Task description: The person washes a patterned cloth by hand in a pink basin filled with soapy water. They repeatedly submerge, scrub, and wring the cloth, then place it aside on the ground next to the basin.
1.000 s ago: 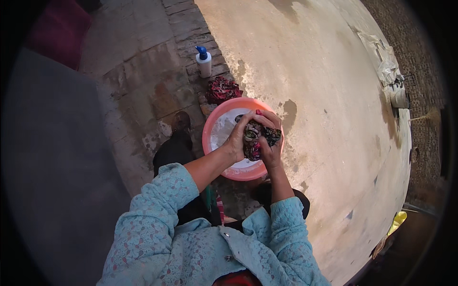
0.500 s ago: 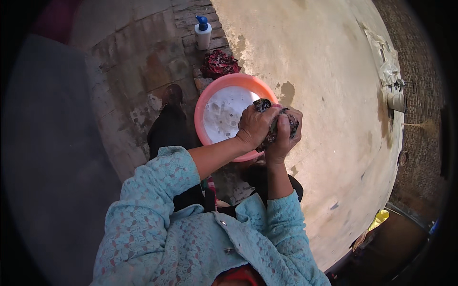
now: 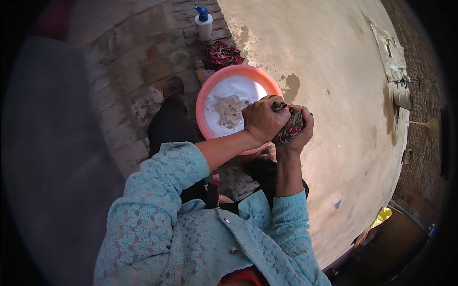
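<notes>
A wet, bunched-up patterned cloth (image 3: 291,127), dark with green and pink, is squeezed between my two hands at the right rim of a pink basin (image 3: 206,95). My left hand (image 3: 265,119) is closed around one end, and a bit of cloth pokes out above its fist. My right hand (image 3: 301,136) wraps the other end, right beside the left. White foam (image 3: 243,88) covers the water in the basin, with a greyish patch in the middle.
Beyond the basin lies a crumpled dark red patterned cloth (image 3: 222,55). Behind it a white bottle with a blue pump (image 3: 203,25) stands on the brick paving (image 3: 126,62). Pale concrete (image 3: 343,105) stretches to the right, where a plastic sheet (image 3: 390,55) lies.
Both hands have shifted slightly right with the cloth, and the left fist has turned over its end. The greyish patch in the foam has changed shape.
</notes>
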A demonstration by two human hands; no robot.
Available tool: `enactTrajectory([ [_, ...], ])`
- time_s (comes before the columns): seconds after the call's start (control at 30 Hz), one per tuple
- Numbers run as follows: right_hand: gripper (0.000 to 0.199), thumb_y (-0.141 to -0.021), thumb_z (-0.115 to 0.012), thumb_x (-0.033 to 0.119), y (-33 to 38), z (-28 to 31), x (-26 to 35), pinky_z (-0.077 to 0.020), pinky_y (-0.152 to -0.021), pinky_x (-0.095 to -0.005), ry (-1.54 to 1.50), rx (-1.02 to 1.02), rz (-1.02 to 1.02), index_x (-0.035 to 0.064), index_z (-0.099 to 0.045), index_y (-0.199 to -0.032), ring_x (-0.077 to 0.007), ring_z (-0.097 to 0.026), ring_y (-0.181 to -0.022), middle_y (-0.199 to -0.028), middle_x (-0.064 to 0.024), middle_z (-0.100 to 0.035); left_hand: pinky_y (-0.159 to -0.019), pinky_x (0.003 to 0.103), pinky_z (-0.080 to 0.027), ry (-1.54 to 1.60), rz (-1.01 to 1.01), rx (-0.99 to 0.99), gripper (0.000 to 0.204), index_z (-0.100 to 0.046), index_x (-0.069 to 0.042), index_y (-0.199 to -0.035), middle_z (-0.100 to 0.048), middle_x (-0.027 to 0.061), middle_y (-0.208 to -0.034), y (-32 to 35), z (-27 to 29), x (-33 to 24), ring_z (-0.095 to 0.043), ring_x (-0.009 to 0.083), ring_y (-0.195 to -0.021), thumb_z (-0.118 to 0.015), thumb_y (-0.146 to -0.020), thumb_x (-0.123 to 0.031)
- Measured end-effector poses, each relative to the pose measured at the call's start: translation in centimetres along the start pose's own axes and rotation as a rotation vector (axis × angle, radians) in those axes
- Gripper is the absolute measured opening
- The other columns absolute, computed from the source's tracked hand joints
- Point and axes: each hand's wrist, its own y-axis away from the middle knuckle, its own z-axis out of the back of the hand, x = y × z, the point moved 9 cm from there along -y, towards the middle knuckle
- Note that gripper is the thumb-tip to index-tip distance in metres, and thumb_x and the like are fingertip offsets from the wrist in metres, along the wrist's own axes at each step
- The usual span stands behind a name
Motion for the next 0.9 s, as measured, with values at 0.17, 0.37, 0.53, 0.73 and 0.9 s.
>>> enactTrajectory([
  [0.17, 0.030, -0.091, -0.043, 0.024, -0.7, 1.1, -0.7, -0.0471, -0.070, -0.0307, -0.048, -0.008, -0.085, 0.0017, -0.057, -0.077, -0.0179, -0.057, -0.069, -0.073, -0.0083, -0.059, -0.060, 0.043, -0.047, -0.046, -0.102, 0.011, 0.020, -0.062, -0.008, -0.076, -0.063, 0.0134, -0.078, 0.1, -0.1, 0.1, -0.060, 0.0357, -0.069, -0.056, -0.079, -0.027],
  [0.37, 0.031, -0.092, -0.047, 0.028, -1.1, -0.8, -0.8, -0.0511, -0.066, -0.0320, -0.157, 0.065, -0.242, 0.0038, -0.059, -0.078, -0.0195, -0.062, -0.067, -0.074, -0.0090, -0.063, -0.060, 0.042, -0.048, -0.266, -0.054, 0.275, 0.029, -0.062, -0.007, -0.075, -0.062, 0.0170, -0.068, -1.9, 0.0, -0.2, -0.061, 0.0357, -0.069, -0.054, -0.079, -0.033],
  [0.53, 0.034, -0.092, -0.053, 0.033, -1.4, -1.2, 0.7, -0.0489, -0.066, -0.0269, 0.291, 0.071, -0.014, -0.0001, -0.061, -0.090, -0.0141, -0.060, -0.070, -0.083, -0.0058, -0.063, -0.062, 0.034, -0.044, -0.159, -0.037, 0.404, 0.038, -0.064, -0.003, -0.089, -0.061, 0.0111, -0.071, -5.9, -0.1, 4.6, -0.057, 0.0184, -0.064, -0.056, -0.085, -0.039],
  [0.73, 0.035, -0.089, -0.060, 0.036, -1.7, 0.5, 2.0, -0.0405, -0.061, -0.0215, 0.646, 0.056, 0.195, 0.0013, -0.062, -0.083, -0.0075, -0.049, -0.065, -0.073, -0.0009, -0.057, -0.072, 0.038, -0.047, -0.141, -0.017, 0.376, 0.043, -0.065, -0.005, -0.097, -0.065, 0.0174, -0.082, -5.6, 2.9, 3.2, -0.062, 0.0297, -0.079, -0.055, -0.085, -0.045],
  [0.9, 0.030, -0.087, -0.063, 0.031, -2.3, 1.3, 2.2, -0.0451, -0.066, -0.0234, 0.497, 0.037, 0.188, 0.0012, -0.061, -0.084, -0.0099, -0.056, -0.067, -0.076, -0.0033, -0.062, -0.070, 0.035, -0.047, -0.254, 0.011, 0.364, 0.045, -0.064, -0.004, -0.103, -0.065, 0.0161, -0.077, -5.7, 2.8, 4.1, -0.064, 0.0239, -0.073, -0.059, -0.085, -0.045],
])
